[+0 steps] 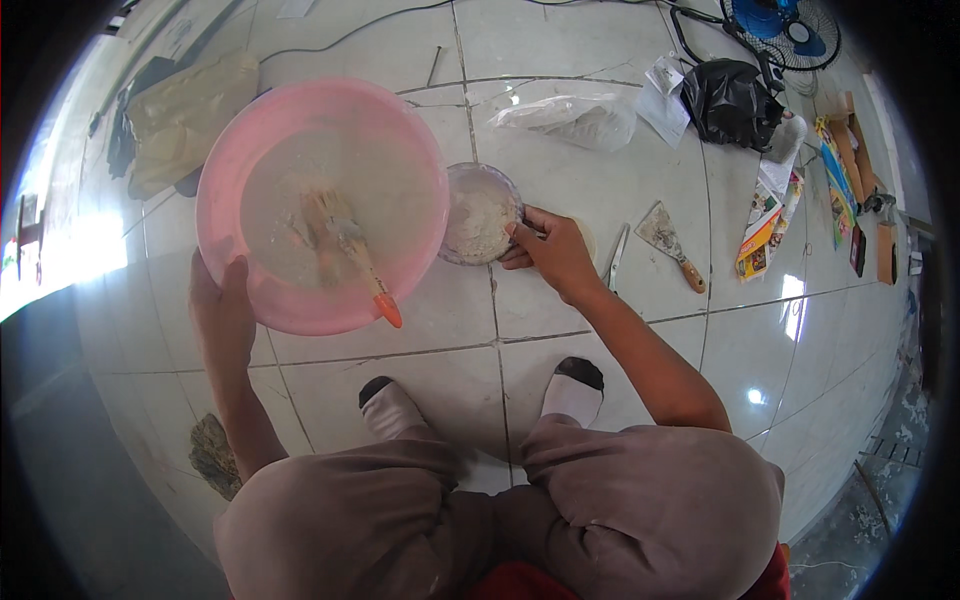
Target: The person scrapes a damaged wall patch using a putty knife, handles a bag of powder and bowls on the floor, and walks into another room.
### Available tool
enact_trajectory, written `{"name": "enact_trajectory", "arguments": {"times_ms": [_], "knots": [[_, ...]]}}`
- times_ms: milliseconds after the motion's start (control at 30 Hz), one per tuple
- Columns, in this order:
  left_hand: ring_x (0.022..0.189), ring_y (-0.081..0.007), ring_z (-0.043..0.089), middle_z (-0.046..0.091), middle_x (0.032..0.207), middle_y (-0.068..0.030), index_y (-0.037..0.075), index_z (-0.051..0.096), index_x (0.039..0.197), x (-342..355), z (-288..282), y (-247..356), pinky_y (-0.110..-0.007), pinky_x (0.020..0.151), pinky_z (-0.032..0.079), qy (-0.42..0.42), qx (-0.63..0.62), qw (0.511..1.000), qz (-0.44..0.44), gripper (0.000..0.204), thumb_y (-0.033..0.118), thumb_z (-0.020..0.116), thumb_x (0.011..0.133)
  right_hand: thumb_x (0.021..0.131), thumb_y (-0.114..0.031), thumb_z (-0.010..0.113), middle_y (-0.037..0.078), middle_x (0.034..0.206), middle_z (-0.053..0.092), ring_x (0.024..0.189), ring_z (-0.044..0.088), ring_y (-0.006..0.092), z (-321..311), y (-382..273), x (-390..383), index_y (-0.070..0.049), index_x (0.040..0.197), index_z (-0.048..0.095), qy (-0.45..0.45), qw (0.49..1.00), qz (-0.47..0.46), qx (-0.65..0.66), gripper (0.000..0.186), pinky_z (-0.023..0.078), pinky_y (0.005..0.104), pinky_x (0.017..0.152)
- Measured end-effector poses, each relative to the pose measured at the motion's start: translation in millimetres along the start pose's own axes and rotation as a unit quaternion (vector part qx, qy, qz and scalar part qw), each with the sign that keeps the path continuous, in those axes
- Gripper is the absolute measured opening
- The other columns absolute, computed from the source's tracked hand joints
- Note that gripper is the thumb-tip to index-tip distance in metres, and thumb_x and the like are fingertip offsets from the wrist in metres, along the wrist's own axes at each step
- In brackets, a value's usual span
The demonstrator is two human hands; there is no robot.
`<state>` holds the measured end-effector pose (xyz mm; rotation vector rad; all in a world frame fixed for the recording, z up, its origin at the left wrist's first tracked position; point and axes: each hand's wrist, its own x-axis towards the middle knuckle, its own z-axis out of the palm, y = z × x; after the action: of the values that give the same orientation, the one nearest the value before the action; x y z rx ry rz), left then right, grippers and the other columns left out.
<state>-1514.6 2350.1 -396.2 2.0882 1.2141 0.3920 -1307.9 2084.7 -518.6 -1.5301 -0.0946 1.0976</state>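
A wide pink plastic basin [222,195] holds cloudy, whitish liquid. A paintbrush [358,260] leans in it, bristles in the liquid and orange-tipped handle over the near rim. My left hand [222,305] grips the basin's near-left rim, thumb over the edge. Close beside the basin on the right is a small round bowl [517,192] with pale, lumpy powder [478,220] inside. The fingers and thumb of my right hand [552,252] are closed on this bowl's right rim. Part of a pale round object [586,236] shows behind that hand.
Right of my hand lie a slim, blade-like tool [619,250] and a wooden-handled scraper [668,242]. Clear plastic [580,120], a black bag [733,100] and a fan [795,35] are farther back. A beige bag [190,120] lies behind the basin; a dark cable [350,33] crosses the tiles.
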Motion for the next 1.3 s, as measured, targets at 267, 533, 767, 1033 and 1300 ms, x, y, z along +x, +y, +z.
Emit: {"name": "enact_trajectory", "arguments": {"times_ms": [267, 533, 767, 1033, 1300], "knots": [[0.096, -0.0222, 0.056, 0.059, 0.106, -0.0152, -0.004, 0.048, 0.119, 0, 2, -1, -0.033, 0.085, 0.043, 0.003, 0.002, 1.0, 0.006, 0.038, 0.013, 0.048, 0.085, 0.09, -0.011, 0.054, 0.012, 0.084, 0.065, 0.064, 0.065, 0.0147, 0, -1, -1, 0.009, 0.109, 0.056, 0.003, 1.0, 0.005, -0.001, 0.028, 0.057, 0.0241, 0.062], [0.096, -0.0197, 0.055, 0.056, 0.109, -0.012, -0.003, 0.047, 0.121, 11, 10, -47, -0.03, 0.082, 0.044, -0.05, -0.162, 0.982, -0.088, 0.04, 0.013, 0.049, 0.085, 0.09, -0.01, 0.053, 0.011, 0.081, 0.063, 0.063, 0.064, 0.0142, 2, 3, -2, 0.01, 0.106, 0.056, 0.018, 0.999, -0.021, 0.019, 0.026, 0.056, 0.0239, 0.057], [0.095, -0.0174, 0.054, 0.055, 0.107, -0.0106, -0.003, 0.045, 0.123, 15, 23, -100, -0.029, 0.07, 0.048, -0.073, -0.184, 0.976, -0.095, 0.043, 0.017, 0.05, 0.086, 0.088, -0.011, 0.054, 0.008, 0.076, 0.061, 0.058, 0.063, 0.0129, -10, 2, -6, 0.009, 0.103, 0.058, 0.066, 0.997, -0.046, 0.015, 0.025, 0.056, 0.0237, 0.055], [0.097, -0.0183, 0.055, 0.052, 0.114, -0.0106, -0.002, 0.044, 0.125, 9, 41, -123, -0.029, 0.079, 0.047, -0.117, -0.277, 0.948, -0.106, 0.044, 0.018, 0.053, 0.087, 0.089, -0.013, 0.053, 0.008, 0.085, 0.06, 0.065, 0.06, 0.0109, -52, -10, -39, 0.005, 0.106, 0.057, 0.117, 0.988, -0.064, 0.076, 0.025, 0.056, 0.0254, 0.06], [0.101, -0.0172, 0.054, 0.053, 0.118, -0.0121, -0.004, 0.045, 0.126, 10, 33, -133, -0.029, 0.078, 0.048, -0.111, -0.229, 0.96, -0.115, 0.043, 0.021, 0.05, 0.091, 0.088, -0.019, 0.056, 0.01, 0.092, 0.059, 0.079, 0.063, 0.0169, -126, 25, -136, 0.005, 0.11, 0.055, 0.346, 0.934, -0.042, 0.075, 0.033, 0.056, 0.029, 0.064]]}}
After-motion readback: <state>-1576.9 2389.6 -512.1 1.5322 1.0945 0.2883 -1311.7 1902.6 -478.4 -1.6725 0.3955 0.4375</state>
